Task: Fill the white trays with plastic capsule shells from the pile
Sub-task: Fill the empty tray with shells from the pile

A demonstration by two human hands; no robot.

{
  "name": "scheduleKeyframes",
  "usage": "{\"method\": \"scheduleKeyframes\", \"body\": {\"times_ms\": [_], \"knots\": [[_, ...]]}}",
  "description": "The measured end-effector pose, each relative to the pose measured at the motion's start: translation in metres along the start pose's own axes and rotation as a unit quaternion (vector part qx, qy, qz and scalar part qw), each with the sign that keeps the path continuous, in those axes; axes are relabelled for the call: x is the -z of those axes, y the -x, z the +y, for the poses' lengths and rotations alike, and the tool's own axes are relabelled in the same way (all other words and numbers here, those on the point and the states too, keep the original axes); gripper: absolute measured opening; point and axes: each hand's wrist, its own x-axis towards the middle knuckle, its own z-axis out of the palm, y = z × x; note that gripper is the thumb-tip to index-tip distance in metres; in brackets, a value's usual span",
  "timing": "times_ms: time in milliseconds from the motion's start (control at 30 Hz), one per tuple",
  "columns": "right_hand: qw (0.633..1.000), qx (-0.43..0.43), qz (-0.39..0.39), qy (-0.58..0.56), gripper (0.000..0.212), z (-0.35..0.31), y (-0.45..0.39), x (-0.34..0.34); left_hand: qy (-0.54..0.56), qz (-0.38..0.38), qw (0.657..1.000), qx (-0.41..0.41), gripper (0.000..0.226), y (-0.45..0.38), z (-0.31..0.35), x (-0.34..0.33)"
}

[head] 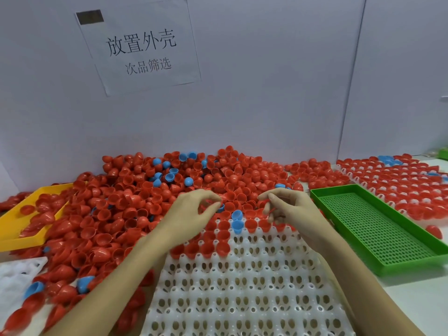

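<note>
Our left hand (194, 212) pinches a red shell (210, 204); our right hand (288, 207), fingers curled, holds another shell (271, 211). Both hover at the white tray's (242, 287) far edge, its empty cups lying nearer us.

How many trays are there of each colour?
White trays: 3, in front, lower left, far right
Green tray: 1
Yellow tray: 1
Total: 5
The green bit at the far right edge is too cut off to count.

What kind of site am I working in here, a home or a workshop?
Most likely a factory sorting bench: a bulk pile of red and blue shells, a gridded white tray being filled, and a printed station sign on the partition.
</note>
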Motion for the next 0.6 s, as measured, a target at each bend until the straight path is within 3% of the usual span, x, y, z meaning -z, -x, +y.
{"method": "scheduleKeyframes", "body": {"times_ms": [133,333,433,600], "knots": [[1.000,-0.003,0.000,0.002,0.025,0.002,0.000,-0.002,-0.089,-0.050,0.994,0.024,0.031,-0.061,-0.016,-0.007],[1.000,-0.007,0.003,0.004,0.025,0.003,-0.001,-0.002,-0.175,-0.167,0.970,-0.008,0.052,-0.093,-0.022,-0.041],[1.000,-0.007,0.001,0.011,0.026,0.004,-0.001,-0.001,-0.178,-0.148,0.973,-0.007,0.055,-0.093,-0.023,-0.049],[1.000,-0.006,-0.002,0.015,0.026,0.006,-0.001,-0.002,-0.158,-0.096,0.983,-0.004,0.037,-0.088,-0.026,-0.048]]}}
